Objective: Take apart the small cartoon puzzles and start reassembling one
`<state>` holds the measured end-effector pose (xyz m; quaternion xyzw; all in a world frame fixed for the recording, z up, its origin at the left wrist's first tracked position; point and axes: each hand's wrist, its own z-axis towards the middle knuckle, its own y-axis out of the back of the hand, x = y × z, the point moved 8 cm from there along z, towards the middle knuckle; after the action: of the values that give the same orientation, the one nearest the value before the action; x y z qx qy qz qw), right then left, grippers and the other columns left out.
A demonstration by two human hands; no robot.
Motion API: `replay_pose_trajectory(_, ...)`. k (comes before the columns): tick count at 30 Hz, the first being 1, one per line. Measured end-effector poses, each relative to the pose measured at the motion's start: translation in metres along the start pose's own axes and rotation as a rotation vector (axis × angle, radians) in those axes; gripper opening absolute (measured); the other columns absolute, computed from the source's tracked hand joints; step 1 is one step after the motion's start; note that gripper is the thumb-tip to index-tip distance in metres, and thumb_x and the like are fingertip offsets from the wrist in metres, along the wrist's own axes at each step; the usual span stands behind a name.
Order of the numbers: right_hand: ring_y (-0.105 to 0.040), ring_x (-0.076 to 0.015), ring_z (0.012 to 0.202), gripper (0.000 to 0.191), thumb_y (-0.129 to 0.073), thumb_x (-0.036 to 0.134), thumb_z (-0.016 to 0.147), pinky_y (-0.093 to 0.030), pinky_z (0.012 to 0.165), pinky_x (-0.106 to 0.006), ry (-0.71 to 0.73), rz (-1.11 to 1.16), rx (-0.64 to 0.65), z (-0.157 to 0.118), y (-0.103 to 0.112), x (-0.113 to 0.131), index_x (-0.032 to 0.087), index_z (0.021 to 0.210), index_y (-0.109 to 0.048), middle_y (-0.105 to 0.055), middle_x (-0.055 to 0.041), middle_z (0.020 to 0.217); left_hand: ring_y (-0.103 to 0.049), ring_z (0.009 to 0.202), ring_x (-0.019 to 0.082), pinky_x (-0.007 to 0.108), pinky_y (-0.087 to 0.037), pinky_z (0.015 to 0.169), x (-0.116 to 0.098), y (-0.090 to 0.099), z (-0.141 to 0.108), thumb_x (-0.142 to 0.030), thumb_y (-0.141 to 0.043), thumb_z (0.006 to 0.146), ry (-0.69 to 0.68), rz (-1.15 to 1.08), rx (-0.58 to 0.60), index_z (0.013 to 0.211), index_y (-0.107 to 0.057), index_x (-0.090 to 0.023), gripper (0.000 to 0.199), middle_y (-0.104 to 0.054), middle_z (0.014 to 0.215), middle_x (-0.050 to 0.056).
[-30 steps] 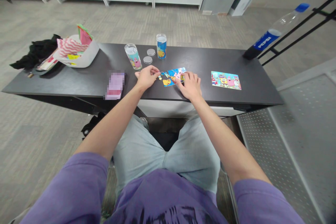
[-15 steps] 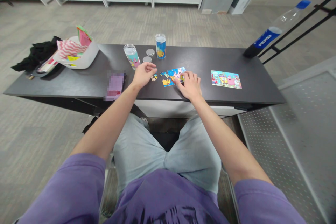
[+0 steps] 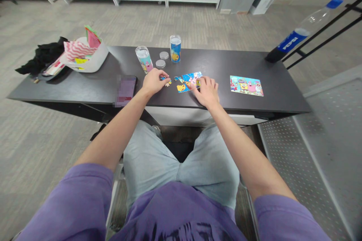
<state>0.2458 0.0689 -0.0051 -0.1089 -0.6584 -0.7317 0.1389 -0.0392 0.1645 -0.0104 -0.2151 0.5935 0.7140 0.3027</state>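
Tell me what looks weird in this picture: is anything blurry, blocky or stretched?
Head view throughout: blocky squares cover the flat, dark-edged rectangular object; the tall blue-capped plastic bottle slants outward, probably wide-lens stretching; the loose multicoloured jigsaw pieces look too soft for fine detail; lighting seems even, without harsh shadows.

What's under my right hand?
Part of the partly assembled jigsaw puzzle is under your right hand, with yellow print showing beside the thumb. Whatever the palm covers can't be seen.
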Motion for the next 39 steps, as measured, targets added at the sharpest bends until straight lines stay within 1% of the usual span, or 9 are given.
replay_pose_trajectory(6,-0.058,-0.0538,0.174,0.062,-0.055,0.054,0.135,-0.046,0.144,-0.068,-0.01,0.004,0.007,0.0,0.0,0.0,0.013,0.174,-0.079,-0.067,-0.0271,0.19,-0.08,0.129,0.046,0.069,-0.056,0.131,0.0,-0.011,-0.001,-0.024,-0.112,0.085,0.015,0.054,0.052,0.087,-0.091,-0.03,0.022,-0.085,0.116,0.011)
replay_pose_trajectory(9,-0.058,-0.0541,0.174,0.064,-0.051,0.057,0.135,-0.046,0.144,-0.07,-0.002,0.009,0.0,0.0,0.0,-0.001,0.014,0.174,-0.079,-0.067,-0.0274,0.19,-0.082,0.12,0.043,0.071,-0.054,0.131,0.0,-0.012,-0.001,-0.024,-0.11,0.091,0.024,0.045,0.071,0.091,-0.091,-0.03,0.02,-0.092,0.116,0.01)
replay_pose_trajectory(14,-0.058,-0.0535,0.173,0.068,-0.048,0.06,0.135,-0.046,0.145,-0.071,0.003,0.01,0.003,0.0,-0.002,-0.002,0.015,0.175,-0.079,-0.067,-0.0273,0.19,-0.086,0.106,0.036,0.065,-0.058,0.125,-0.002,-0.01,-0.002,-0.025,-0.099,0.105,0.042,0.036,0.064,0.102,-0.088,-0.029,0.011,-0.094,0.106,0.008)
replay_pose_trajectory(19,-0.058,-0.0538,0.173,0.067,-0.047,0.059,0.136,-0.047,0.144,-0.07,0.0,-0.003,0.001,-0.001,0.0,0.0,0.014,0.175,-0.078,-0.068,-0.0274,0.19,-0.084,0.131,0.043,0.066,-0.053,0.13,-0.023,-0.012,-0.004,-0.025,-0.106,0.097,-0.006,0.069,0.041,0.122,-0.093,-0.027,0.029,-0.091,0.144,0.016)
replay_pose_trajectory(22,-0.059,-0.0539,0.173,0.066,-0.05,0.058,0.136,-0.048,0.143,-0.068,0.003,-0.005,-0.002,-0.001,0.001,0.001,0.014,0.176,-0.078,-0.068,-0.027,0.19,-0.081,0.139,0.045,0.068,-0.047,0.135,-0.041,-0.023,-0.003,-0.024,-0.103,0.1,-0.041,0.069,0.073,0.112,-0.096,-0.029,0.015,-0.093,0.135,0.012)
replay_pose_trajectory(25,-0.06,-0.0545,0.172,0.066,-0.051,0.06,0.136,-0.048,0.142,-0.067,0.003,-0.005,-0.001,0.0,-0.001,-0.001,0.014,0.176,-0.078,-0.068,-0.0269,0.19,-0.083,0.13,0.041,0.068,-0.043,0.137,-0.05,-0.027,0.003,-0.022,-0.093,0.109,-0.028,0.039,0.076,0.104,-0.095,-0.028,0.007,-0.094,0.124,0.01)
replay_pose_trajectory(28,-0.059,-0.0548,0.172,0.066,-0.05,0.061,0.136,-0.048,0.142,-0.068,0.003,-0.005,0.003,0.002,-0.004,-0.003,0.017,0.176,-0.078,-0.068,-0.0264,0.19,-0.085,0.113,0.034,0.06,-0.051,0.129,-0.046,-0.022,0.011,-0.02,-0.089,0.113,0.018,-0.028,0.07,0.105,-0.093,-0.025,0.01,-0.095,0.117,0.009)
replay_pose_trajectory(32,-0.059,-0.0549,0.172,0.066,-0.05,0.063,0.136,-0.048,0.142,-0.068,0.006,0.005,0.005,0.002,-0.005,-0.004,0.017,0.175,-0.078,-0.069,-0.0262,0.189,-0.085,0.101,0.026,0.041,-0.063,0.103,-0.035,-0.009,0.016,-0.015,-0.086,0.114,0.051,-0.129,0.066,0.108,-0.091,-0.023,0.011,-0.094,0.111,0.008)
replay_pose_trajectory(39,-0.059,-0.0559,0.172,0.067,-0.054,0.06,0.134,-0.048,0.142,-0.068,0.008,0.02,0.017,0.001,-0.002,-0.002,0.013,0.174,-0.079,-0.067,-0.0279,0.19,-0.083,0.086,0.021,0.034,-0.068,0.091,-0.015,-0.004,0.011,-0.009,-0.09,0.105,0.101,-0.282,0.085,0.1,-0.089,-0.019,0.012,-0.088,0.092,0.005)
